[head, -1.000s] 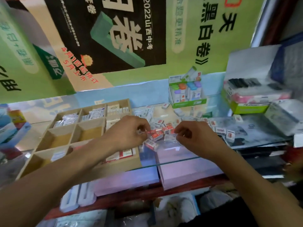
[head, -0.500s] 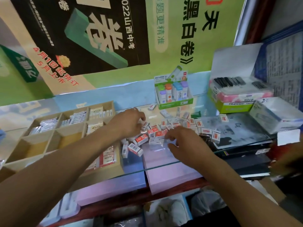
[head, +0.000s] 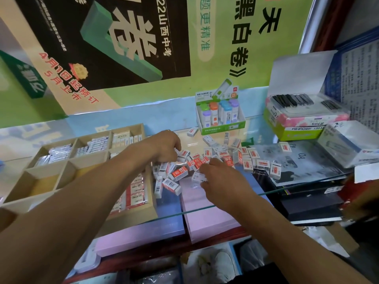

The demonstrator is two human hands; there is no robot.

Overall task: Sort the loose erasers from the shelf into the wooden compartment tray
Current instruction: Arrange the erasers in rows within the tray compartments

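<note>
Both hands have dropped into the loose erasers (head: 221, 156) right of the wooden tray (head: 47, 177): left hand (head: 164, 145) curled over some, right hand (head: 217, 177) pinching one, gathering more to sort

Single view: head-worn wide-angle camera, looking forward and down from close above a glass shelf (head: 205, 210). Both forearms enter from the bottom edge. The wooden compartment tray (head: 135, 215) lies lower left, the poster wall (head: 215, 83) fills the top; straight lines bow toward the edges.
</note>
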